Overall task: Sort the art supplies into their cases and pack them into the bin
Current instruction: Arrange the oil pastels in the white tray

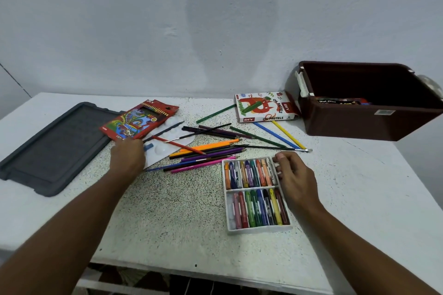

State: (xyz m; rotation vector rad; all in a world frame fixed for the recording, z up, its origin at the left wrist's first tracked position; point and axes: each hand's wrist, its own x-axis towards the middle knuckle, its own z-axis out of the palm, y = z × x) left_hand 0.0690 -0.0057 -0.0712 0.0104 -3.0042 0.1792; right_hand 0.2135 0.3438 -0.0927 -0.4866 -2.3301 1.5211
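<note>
A white pastel tray (229, 223) filled with oil pastels in two rows lies at the table's front middle. My right hand (296, 178) rests against its right edge, fingers curled at the top right corner. My left hand (127, 157) lies on the near edge of the red coloured-pencil box (140, 120), fingers bent; whether it grips the box is unclear. Loose coloured pencils (208, 151) and thin brushes are scattered between the two hands. The oil pastels sleeve (265, 108) lies flat near the brown bin (366, 115) at the back right.
A white paint palette (165, 148) lies partly under the pencil box and pencils. The dark grey bin lid (55, 146) covers the left of the table. Some packed boxes sit inside the bin. The wall stands right behind the table.
</note>
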